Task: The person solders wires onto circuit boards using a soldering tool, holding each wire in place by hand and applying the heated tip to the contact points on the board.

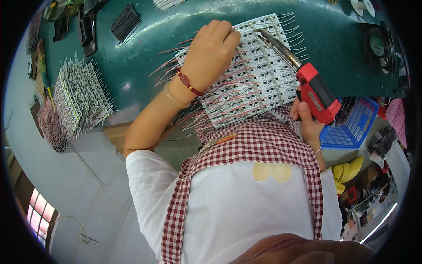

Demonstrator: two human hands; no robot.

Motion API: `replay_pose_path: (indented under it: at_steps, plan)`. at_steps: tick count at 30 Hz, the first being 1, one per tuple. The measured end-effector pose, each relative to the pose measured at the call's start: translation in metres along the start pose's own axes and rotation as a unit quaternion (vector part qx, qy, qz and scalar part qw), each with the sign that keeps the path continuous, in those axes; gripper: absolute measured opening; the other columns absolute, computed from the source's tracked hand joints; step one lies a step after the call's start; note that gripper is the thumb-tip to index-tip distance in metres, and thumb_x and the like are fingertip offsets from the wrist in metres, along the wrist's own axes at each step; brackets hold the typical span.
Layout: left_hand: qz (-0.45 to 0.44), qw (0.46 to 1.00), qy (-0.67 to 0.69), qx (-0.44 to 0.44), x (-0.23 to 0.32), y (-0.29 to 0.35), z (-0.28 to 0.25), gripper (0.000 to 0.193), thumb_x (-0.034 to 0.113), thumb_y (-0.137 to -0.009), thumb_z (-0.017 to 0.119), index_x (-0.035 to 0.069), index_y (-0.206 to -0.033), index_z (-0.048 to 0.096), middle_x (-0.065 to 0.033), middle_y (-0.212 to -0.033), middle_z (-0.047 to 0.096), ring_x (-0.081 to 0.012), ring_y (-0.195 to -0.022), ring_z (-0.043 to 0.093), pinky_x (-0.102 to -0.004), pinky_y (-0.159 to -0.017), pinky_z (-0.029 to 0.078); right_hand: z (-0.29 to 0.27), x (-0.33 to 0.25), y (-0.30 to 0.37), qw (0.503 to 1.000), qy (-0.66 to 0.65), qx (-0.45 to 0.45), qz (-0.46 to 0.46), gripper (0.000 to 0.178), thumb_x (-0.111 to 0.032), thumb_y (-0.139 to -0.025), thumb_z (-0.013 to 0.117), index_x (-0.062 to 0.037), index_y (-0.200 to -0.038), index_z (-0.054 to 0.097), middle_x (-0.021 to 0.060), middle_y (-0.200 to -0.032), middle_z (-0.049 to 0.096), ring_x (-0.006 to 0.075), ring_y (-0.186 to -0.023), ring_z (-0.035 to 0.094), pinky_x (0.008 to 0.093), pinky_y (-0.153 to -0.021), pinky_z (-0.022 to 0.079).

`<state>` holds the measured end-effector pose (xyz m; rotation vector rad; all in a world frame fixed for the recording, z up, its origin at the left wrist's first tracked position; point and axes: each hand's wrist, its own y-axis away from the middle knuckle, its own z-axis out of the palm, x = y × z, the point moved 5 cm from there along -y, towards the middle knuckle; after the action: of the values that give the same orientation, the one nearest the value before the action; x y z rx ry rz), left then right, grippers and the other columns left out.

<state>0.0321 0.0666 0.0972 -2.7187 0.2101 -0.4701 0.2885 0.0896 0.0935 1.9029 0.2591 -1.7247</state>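
A white circuit board panel (272, 72) with rows of small dark parts lies at the near edge of the green table, over my lap. Thin red and white wires (233, 99) stick out across its left and lower parts; pale wires stand along its right edge. My right hand (307, 121) grips a red and black soldering gun (317, 93), its metal tip slanting up-left to the panel's upper part. My left hand (213, 46) rests over the upper left of the panel, fingers curled and pinched close to the tip. What those fingertips hold is hidden.
On the left of the green table (145, 61) stands a stack of wired panels (81, 94) beside a bundle of reddish wires (52, 123). Black wires (126, 23) lie farther back. A black fan (378, 46) sits at the right, with a blue basket (354, 125) below the table's edge.
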Motion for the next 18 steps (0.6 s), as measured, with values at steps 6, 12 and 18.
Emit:
replay_pose_path:
  at_steps: [6, 12, 18]
  plan:
    - [-0.021, 0.992, 0.082, 0.098, 0.002, 0.002, -0.01, 0.019, 0.001, -0.07, 0.059, 0.002, -0.089, 0.06, -0.0096, -0.085, 0.053, -0.0263, -0.079, 0.054, -0.0351, -0.07, 0.045, -0.001, -0.001, 0.003, 1.0, -0.005, -0.009, -0.019, 0.042, -0.021, -0.092, 0.059, 0.0046, -0.124, 0.049, 0.0063, -0.066, 0.052, 0.0114, -0.053, 0.046, 0.0268, -0.053, 0.041]
    - [-0.008, 0.998, 0.036, 0.058, 0.007, 0.012, 0.003, 0.021, -0.004, -0.069, 0.066, 0.004, -0.089, 0.064, -0.0072, -0.077, 0.053, -0.0244, -0.073, 0.055, -0.0341, -0.064, 0.046, -0.001, 0.007, 0.005, 0.999, 0.002, -0.024, -0.021, 0.039, -0.02, -0.092, 0.058, 0.0047, -0.121, 0.049, 0.0064, -0.064, 0.052, 0.0113, -0.051, 0.046, 0.0268, -0.051, 0.04]
    - [0.006, 0.998, 0.014, 0.058, 0.014, 0.016, 0.005, 0.023, -0.002, -0.067, 0.062, 0.004, -0.088, 0.065, -0.0061, -0.071, 0.045, -0.0222, -0.068, 0.05, -0.0332, -0.062, 0.043, 0.001, 0.014, 0.008, 0.998, 0.041, -0.05, 0.011, 0.037, -0.02, -0.093, 0.058, 0.0052, -0.119, 0.049, 0.0057, -0.065, 0.052, 0.0106, -0.052, 0.047, 0.0248, -0.05, 0.039]
